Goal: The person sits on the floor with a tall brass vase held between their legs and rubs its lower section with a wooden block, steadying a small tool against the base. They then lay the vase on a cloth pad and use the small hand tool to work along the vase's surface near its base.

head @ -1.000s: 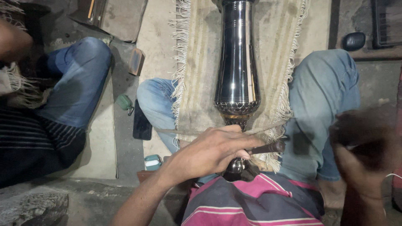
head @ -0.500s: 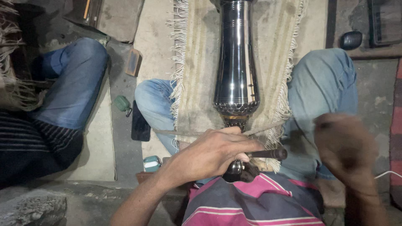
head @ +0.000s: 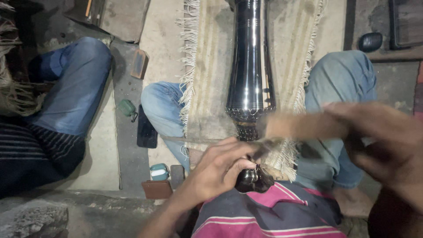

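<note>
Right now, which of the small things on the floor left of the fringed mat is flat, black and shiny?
The black phone, lying beside the person's knee. The small green case above it and the teal one below are rounded and coloured.

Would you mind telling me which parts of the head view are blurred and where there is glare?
Head view: the right hand and the wooden tool it swings are smeared by motion; the left hand is fairly sharp; bright streaks of glare run down the dark shiny vase.

Dim, warm light falls from above, throwing bright glare streaks down the polished dark metal vessel (head: 250,66); the right hand (head: 379,136) and its wooden tool (head: 304,125) smear into motion blur, while the left hand (head: 220,169) stays sharp and corners sink into shadow
</note>
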